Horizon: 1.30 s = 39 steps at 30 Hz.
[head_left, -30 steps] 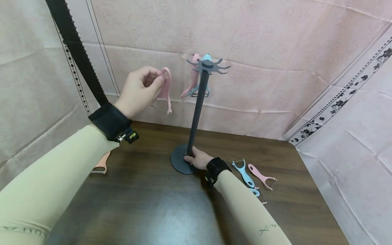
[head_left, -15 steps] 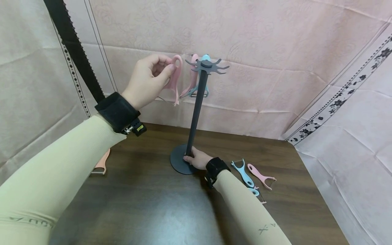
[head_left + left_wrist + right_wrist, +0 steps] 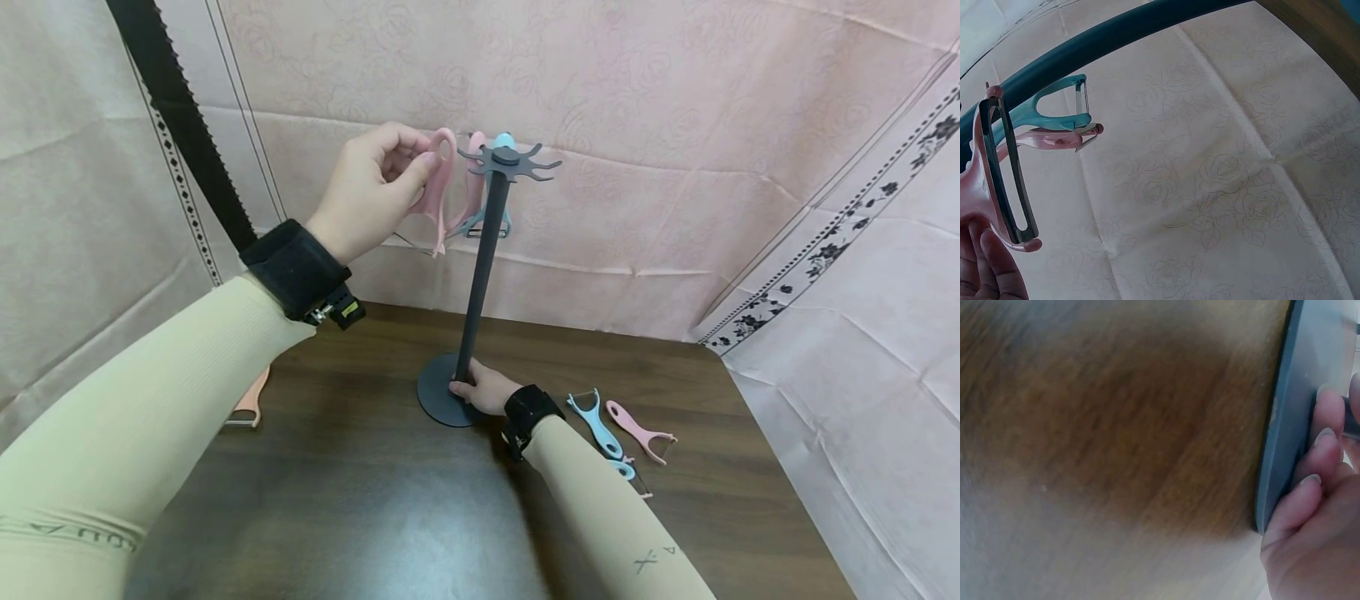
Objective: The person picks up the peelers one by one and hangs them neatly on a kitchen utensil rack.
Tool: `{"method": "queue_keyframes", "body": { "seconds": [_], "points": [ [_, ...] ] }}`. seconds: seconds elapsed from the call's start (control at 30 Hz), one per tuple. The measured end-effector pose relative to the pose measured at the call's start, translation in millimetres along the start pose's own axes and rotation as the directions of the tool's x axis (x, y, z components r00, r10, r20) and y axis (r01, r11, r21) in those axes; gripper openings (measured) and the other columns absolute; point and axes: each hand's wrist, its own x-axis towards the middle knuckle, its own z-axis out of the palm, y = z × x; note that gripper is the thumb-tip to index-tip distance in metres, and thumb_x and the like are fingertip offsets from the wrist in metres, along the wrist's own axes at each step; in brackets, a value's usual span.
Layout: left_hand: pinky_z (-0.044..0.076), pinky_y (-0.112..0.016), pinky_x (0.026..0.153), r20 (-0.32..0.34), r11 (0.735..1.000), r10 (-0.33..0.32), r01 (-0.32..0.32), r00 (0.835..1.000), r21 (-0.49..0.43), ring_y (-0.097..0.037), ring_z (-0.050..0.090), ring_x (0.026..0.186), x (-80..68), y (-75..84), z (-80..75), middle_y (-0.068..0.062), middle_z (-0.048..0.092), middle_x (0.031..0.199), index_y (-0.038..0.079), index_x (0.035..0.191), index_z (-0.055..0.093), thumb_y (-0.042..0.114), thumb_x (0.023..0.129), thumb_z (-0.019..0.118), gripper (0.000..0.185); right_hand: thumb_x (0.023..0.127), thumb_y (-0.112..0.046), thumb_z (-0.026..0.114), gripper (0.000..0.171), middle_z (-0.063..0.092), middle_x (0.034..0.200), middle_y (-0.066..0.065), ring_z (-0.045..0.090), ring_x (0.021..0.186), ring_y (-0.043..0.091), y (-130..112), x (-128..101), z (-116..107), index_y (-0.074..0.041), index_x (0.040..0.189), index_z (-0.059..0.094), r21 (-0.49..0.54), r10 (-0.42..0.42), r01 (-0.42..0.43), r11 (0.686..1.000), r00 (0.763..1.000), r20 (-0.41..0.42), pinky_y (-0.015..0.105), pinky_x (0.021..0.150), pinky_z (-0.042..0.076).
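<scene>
My left hand (image 3: 378, 187) pinches a pink peeler (image 3: 438, 187) by its looped handle, close to the left hooks of the dark stand's top (image 3: 508, 160). The left wrist view shows that peeler's blade end (image 3: 1004, 181) above my fingers (image 3: 988, 265). A second pink peeler (image 3: 474, 179) and a blue one (image 3: 501, 212) hang from the hooks; they appear in the left wrist view as a teal peeler (image 3: 1060, 103) and a pink one (image 3: 1060, 137). My right hand (image 3: 483, 390) grips the pole at the round base (image 3: 435, 392), its fingers (image 3: 1319, 462) resting on the base (image 3: 1300, 375).
On the dark wooden table (image 3: 360, 492), a blue peeler (image 3: 597, 425), a pink peeler (image 3: 641, 432) and another blue one (image 3: 626, 472) lie right of my right wrist. An orange peeler (image 3: 251, 400) lies at the left edge. Pink cloth (image 3: 637, 125) hangs behind.
My left hand has carried the pink peeler rightward and a little upward, from well left of the stand to right beside its top hooks. The right hand has stayed on the base.
</scene>
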Motion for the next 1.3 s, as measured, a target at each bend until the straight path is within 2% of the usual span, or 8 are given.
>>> {"method": "queue_keyframes", "body": {
  "seconds": [0.37,0.7,0.93,1.1,1.3],
  "points": [
    [0.041,-0.028,0.059,0.017,1.0,-0.012,0.012,1.0,-0.024,-0.019,0.051,0.067,1.5,0.7,3.7,-0.007,0.06,0.088,0.004,0.113,0.063,0.021,0.099,0.057,0.023,0.1,-0.033,0.053,0.022,0.062,0.102,0.0,0.058,0.095,0.019,0.6,-0.8,-1.0,-0.019,0.117,0.052,0.009,-0.003,0.003,1.0,1.0,0.002,0.038,0.083,0.046],
    [0.044,-0.028,0.061,0.036,1.0,-0.006,0.006,0.999,-0.014,-0.019,0.052,0.07,2.5,1.2,7.3,-0.004,0.061,0.09,0.004,0.113,0.063,0.022,0.1,0.055,0.024,0.101,-0.033,0.052,0.023,0.062,0.103,0.0,0.059,0.095,0.019,-0.1,1.0,-1.0,-0.019,0.119,0.051,0.005,-0.002,0.002,1.0,1.0,0.007,0.039,0.084,0.046],
    [0.047,-0.027,0.061,0.041,0.999,0.003,-0.001,0.999,-0.04,-0.02,0.055,0.07,2.7,-1.5,8.5,-0.005,0.062,0.09,0.003,0.111,0.064,0.02,0.1,0.054,0.023,0.101,-0.033,0.052,0.022,0.062,0.1,0.0,0.059,0.093,0.017,-0.3,1.2,0.4,-0.018,0.117,0.051,-0.019,-0.015,0.015,1.0,1.0,-0.004,0.035,0.082,0.047],
    [0.049,-0.026,0.066,0.052,0.999,-0.019,0.021,0.998,-0.043,-0.024,0.056,0.075,3.9,-1.5,9.6,-0.005,0.062,0.091,0.004,0.113,0.063,0.021,0.1,0.053,0.024,0.101,-0.033,0.052,0.022,0.063,0.098,0.0,0.059,0.092,0.017,1.1,2.4,0.5,-0.018,0.116,0.052,-0.019,-0.013,0.013,1.0,1.0,-0.003,0.035,0.081,0.047],
    [0.049,-0.026,0.066,0.07,0.997,-0.034,0.039,0.997,-0.061,-0.023,0.056,0.076,5.4,-0.2,11.7,-0.005,0.062,0.093,0.004,0.116,0.063,0.023,0.101,0.053,0.026,0.101,-0.033,0.052,0.022,0.063,0.099,0.001,0.059,0.093,0.018,1.3,2.0,0.2,-0.018,0.117,0.052,-0.021,-0.015,0.015,1.0,1.0,-0.004,0.036,0.082,0.047]
  ]
}}
